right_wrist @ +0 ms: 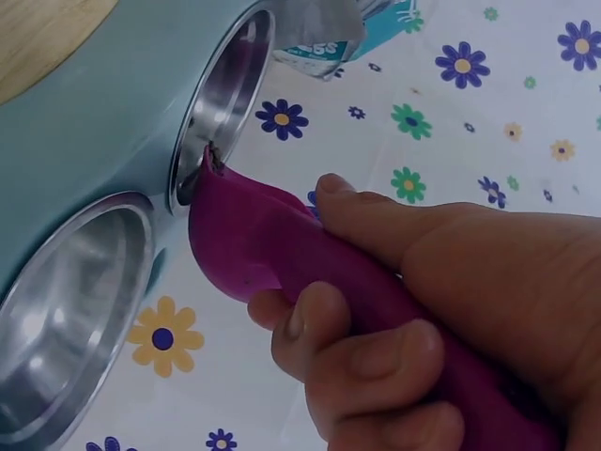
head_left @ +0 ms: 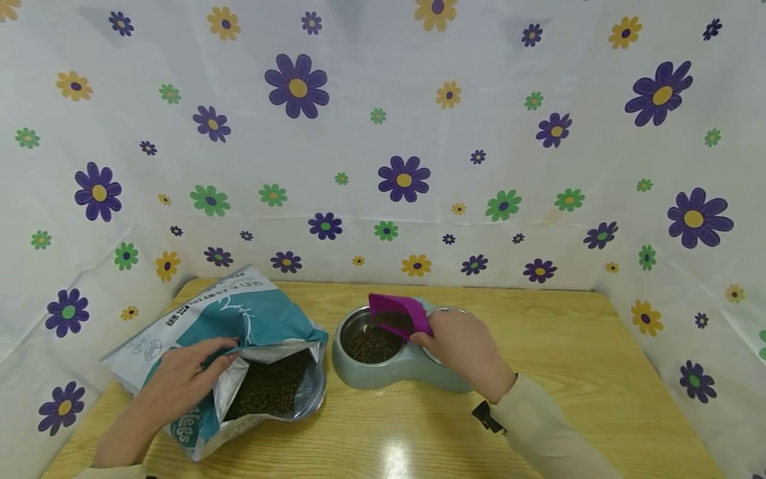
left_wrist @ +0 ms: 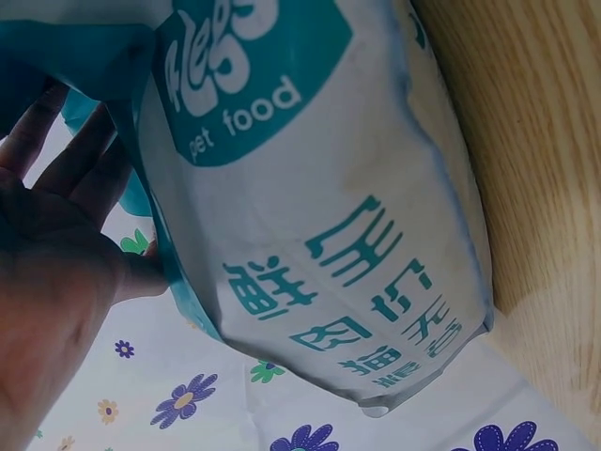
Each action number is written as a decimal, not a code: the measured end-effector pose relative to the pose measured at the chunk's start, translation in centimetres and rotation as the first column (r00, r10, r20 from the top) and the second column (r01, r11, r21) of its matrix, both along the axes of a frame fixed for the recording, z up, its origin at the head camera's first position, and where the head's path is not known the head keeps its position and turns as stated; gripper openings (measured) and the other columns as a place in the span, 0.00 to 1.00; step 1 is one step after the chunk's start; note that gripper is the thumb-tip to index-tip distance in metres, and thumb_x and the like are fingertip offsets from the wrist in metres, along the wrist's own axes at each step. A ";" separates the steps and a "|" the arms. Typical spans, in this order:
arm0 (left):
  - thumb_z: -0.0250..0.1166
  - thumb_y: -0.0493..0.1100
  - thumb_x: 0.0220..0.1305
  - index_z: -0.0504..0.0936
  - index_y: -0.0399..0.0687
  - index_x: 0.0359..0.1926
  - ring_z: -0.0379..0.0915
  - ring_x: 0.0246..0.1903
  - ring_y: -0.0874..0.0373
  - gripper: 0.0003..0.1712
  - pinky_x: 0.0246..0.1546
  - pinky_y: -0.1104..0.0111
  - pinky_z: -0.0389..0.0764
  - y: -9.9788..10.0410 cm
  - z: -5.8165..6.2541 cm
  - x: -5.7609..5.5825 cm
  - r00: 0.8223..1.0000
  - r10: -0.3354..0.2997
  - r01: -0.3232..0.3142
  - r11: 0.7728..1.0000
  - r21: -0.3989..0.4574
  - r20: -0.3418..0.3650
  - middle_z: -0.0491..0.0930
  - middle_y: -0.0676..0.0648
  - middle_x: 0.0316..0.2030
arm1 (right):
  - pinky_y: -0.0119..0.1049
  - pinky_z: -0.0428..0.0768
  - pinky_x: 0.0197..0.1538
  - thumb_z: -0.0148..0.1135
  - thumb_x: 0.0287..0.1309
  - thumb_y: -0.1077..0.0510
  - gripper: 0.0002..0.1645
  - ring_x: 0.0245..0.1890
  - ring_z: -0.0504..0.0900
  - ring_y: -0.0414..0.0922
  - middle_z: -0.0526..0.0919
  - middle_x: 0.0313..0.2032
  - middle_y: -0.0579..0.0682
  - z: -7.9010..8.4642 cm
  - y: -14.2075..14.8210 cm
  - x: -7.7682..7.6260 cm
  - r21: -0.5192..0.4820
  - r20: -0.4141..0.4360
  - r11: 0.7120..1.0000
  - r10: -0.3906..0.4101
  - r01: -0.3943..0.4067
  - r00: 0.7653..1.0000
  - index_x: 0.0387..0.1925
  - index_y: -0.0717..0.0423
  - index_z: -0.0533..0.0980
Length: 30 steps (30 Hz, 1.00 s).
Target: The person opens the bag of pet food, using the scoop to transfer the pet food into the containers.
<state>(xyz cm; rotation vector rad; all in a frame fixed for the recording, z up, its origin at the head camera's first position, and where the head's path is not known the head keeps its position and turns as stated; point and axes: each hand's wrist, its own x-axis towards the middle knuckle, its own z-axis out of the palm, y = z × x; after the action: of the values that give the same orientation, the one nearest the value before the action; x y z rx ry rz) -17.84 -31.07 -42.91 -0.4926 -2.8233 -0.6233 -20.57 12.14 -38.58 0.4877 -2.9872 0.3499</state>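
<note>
Scoop (head_left: 409,306), mid-frame, tilts over the left bowl (head_left: 352,327), kibble (head_left: 374,346) in both; the right hand's (head_left: 462,340) fingers grip it. Lower left, the left hand's (head_left: 184,374) fingers pinch the bag (head_left: 266,319). The step seems pouring; next calls for tipping further.

The person's left hand (head_left: 179,379) holds the edge of a big white and blue-green bag (head_left: 263,326), and I can see little brown bits (head_left: 272,389) inside. The right hand (head_left: 463,349) grips a purple scoop (head_left: 414,311) with brown bits in it, over the left bowl (head_left: 340,340) of a pale green stand (head_left: 374,379). More bits lie in that bowl. Behind the wooden table (head_left: 568,372) hangs a white cloth (head_left: 359,146) with bright flowers.
</note>
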 end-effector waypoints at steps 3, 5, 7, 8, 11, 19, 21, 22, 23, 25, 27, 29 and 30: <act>0.61 0.46 0.75 0.85 0.51 0.57 0.86 0.34 0.55 0.15 0.34 0.59 0.84 0.0 0.0 -0.1 1.000 -0.001 0.001 1.000 0.001 -0.003 0.87 0.40 0.53 | 0.31 0.61 0.20 0.72 0.60 0.42 0.27 0.18 0.65 0.40 0.66 0.15 0.43 0.1 -0.3 0.2 0.027 -0.040 1.000 -0.013 0.015 0.999 0.17 0.51 0.70; 0.61 0.46 0.75 0.85 0.52 0.57 0.86 0.33 0.57 0.14 0.34 0.60 0.84 0.0 0.0 -0.1 1.000 -0.001 0.001 1.000 -0.002 -0.005 0.87 0.41 0.53 | 0.31 0.61 0.20 0.73 0.59 0.41 0.28 0.17 0.66 0.40 0.65 0.15 0.43 0.2 -0.6 0.3 0.054 -0.070 0.998 -0.019 0.023 0.997 0.16 0.50 0.69; 0.61 0.46 0.75 0.85 0.52 0.57 0.86 0.33 0.57 0.14 0.34 0.59 0.84 0.0 0.1 -0.2 1.000 -0.003 0.003 1.000 -0.003 -0.006 0.87 0.41 0.53 | 0.31 0.62 0.19 0.73 0.59 0.40 0.29 0.17 0.66 0.40 0.65 0.15 0.43 0.2 -0.7 0.5 0.083 -0.099 0.996 -0.022 0.031 0.995 0.15 0.49 0.68; 0.61 0.46 0.75 0.85 0.52 0.57 0.86 0.34 0.56 0.14 0.34 0.58 0.84 0.0 0.1 -0.2 1.000 -0.003 0.003 1.000 -0.003 -0.006 0.87 0.41 0.53 | 0.31 0.62 0.18 0.73 0.59 0.40 0.30 0.16 0.66 0.39 0.65 0.14 0.42 0.2 -0.8 0.6 0.097 -0.111 0.995 -0.022 0.033 0.994 0.14 0.48 0.68; 0.61 0.45 0.75 0.85 0.51 0.57 0.86 0.35 0.54 0.14 0.35 0.56 0.84 0.0 0.1 -0.2 1.000 -0.003 0.003 1.000 -0.004 -0.007 0.87 0.41 0.53 | 0.32 0.64 0.16 0.72 0.59 0.39 0.31 0.15 0.67 0.39 0.63 0.14 0.42 0.2 -1.1 0.7 0.150 -0.149 0.988 -0.014 0.036 0.989 0.13 0.48 0.67; 0.61 0.45 0.75 0.85 0.51 0.57 0.86 0.34 0.55 0.14 0.35 0.57 0.84 0.0 0.0 -0.1 1.000 -0.004 0.004 1.000 -0.007 -0.019 0.87 0.41 0.53 | 0.33 0.71 0.15 0.73 0.57 0.39 0.32 0.13 0.68 0.39 0.67 0.13 0.43 -0.3 -1.4 0.8 0.215 -0.230 0.976 0.020 0.031 0.973 0.12 0.48 0.67; 0.61 0.45 0.75 0.85 0.51 0.57 0.86 0.33 0.56 0.14 0.34 0.59 0.83 0.0 0.0 -0.1 1.000 -0.008 0.007 1.000 -0.006 -0.025 0.87 0.41 0.52 | 0.33 0.72 0.15 0.74 0.56 0.39 0.32 0.12 0.67 0.38 0.67 0.13 0.42 -0.7 -1.5 0.8 0.225 -0.258 0.974 0.027 0.033 0.966 0.12 0.49 0.67; 0.61 0.45 0.75 0.85 0.51 0.57 0.85 0.33 0.56 0.14 0.34 0.59 0.83 0.0 0.0 -0.1 1.000 -0.008 0.007 1.000 -0.006 -0.026 0.87 0.41 0.52 | 0.33 0.71 0.14 0.75 0.55 0.39 0.32 0.12 0.67 0.37 0.67 0.12 0.42 -0.9 -1.5 0.8 0.232 -0.280 0.972 0.032 0.035 0.959 0.12 0.50 0.67; 0.61 0.45 0.75 0.85 0.51 0.57 0.85 0.33 0.56 0.14 0.34 0.59 0.83 0.0 0.0 -0.1 1.000 -0.006 0.006 1.000 -0.006 -0.025 0.87 0.41 0.52 | 0.33 0.71 0.14 0.75 0.54 0.38 0.33 0.12 0.66 0.36 0.66 0.12 0.42 -1.1 -1.6 0.9 0.240 -0.304 0.970 0.039 0.037 0.952 0.13 0.50 0.66; 0.61 0.46 0.75 0.85 0.51 0.57 0.85 0.33 0.57 0.15 0.34 0.59 0.83 0.0 0.0 -0.1 1.000 -0.001 0.001 1.000 -0.006 -0.018 0.87 0.41 0.52 | 0.32 0.70 0.13 0.76 0.53 0.38 0.34 0.12 0.63 0.36 0.65 0.12 0.41 -1.4 -1.6 1.0 0.250 -0.339 0.967 0.048 0.041 0.939 0.13 0.50 0.65; 0.61 0.46 0.75 0.85 0.51 0.57 0.85 0.34 0.56 0.15 0.35 0.56 0.84 0.0 0.0 -0.1 1.000 0.004 -0.004 1.000 -0.006 -0.012 0.87 0.41 0.52 | 0.32 0.69 0.13 0.76 0.53 0.38 0.34 0.12 0.62 0.36 0.64 0.13 0.41 -1.6 -1.6 1.1 0.254 -0.365 0.966 0.056 0.042 0.929 0.13 0.50 0.64; 0.61 0.46 0.75 0.85 0.51 0.57 0.86 0.35 0.54 0.15 0.36 0.54 0.84 0.0 -0.1 0.0 1.000 0.007 -0.007 1.000 -0.006 -0.006 0.87 0.41 0.52 | 0.33 0.69 0.13 0.75 0.54 0.38 0.33 0.12 0.63 0.36 0.64 0.13 0.42 -1.7 -1.6 1.2 0.238 -0.372 0.970 0.047 0.046 0.927 0.14 0.50 0.65; 0.61 0.46 0.75 0.85 0.51 0.57 0.86 0.35 0.53 0.15 0.36 0.53 0.84 0.1 -0.1 0.0 1.000 0.007 -0.007 1.000 -0.006 -0.004 0.87 0.41 0.52 | 0.34 0.69 0.13 0.75 0.54 0.38 0.32 0.12 0.65 0.37 0.65 0.13 0.42 -1.7 -1.5 1.2 0.227 -0.369 0.973 0.037 0.052 0.929 0.15 0.51 0.66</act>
<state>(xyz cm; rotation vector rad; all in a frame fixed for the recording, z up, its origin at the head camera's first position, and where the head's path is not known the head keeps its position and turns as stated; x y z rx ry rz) -17.85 -31.02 -42.98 -0.4837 -2.8229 -0.6127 -19.34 10.60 -40.29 0.4979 -2.6656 -0.0923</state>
